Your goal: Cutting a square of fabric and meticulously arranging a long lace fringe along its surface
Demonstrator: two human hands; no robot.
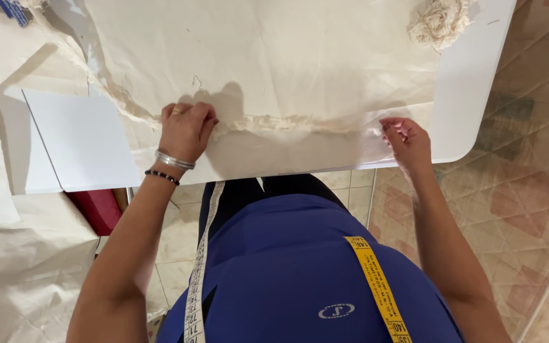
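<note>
A sheet of cream cloth (274, 70) lies spread over a white desk (471, 95), covering most of the top from nine o'clock through twelve to about two o'clock, with its near edge folded back into a frayed, puckered ridge that runs across the middle of the view. The left hand (185, 130) sits at about ten o'clock from the centre of the view, its grip clenched on the left end of that folded edge, knuckles bent and fingertips pressed down into the cloth. Two silver bangles (175, 160) and a dark beaded bracelet (161, 176) ring its wrist. The right hand (408, 141) is at about three o'clock, just beside the near rim of the desk, its fingers curled and pinching the right end of the same folded edge, so both hands hold the cloth along one line, well apart from each other. A knot of loose cream threads (441, 22) rests on the cloth at one o'clock, near the far right corner of the desk. A measuring tape (376, 286) hangs round the person's neck, one end yellow at five o'clock, the other pale at seven o'clock, both lying on a blue top (287, 267). More cream cloth (20, 267) is heaped at eight o'clock, below the desk edge, next to something red (100, 209). Tiled floor (528, 190) shows at four o'clock.
</note>
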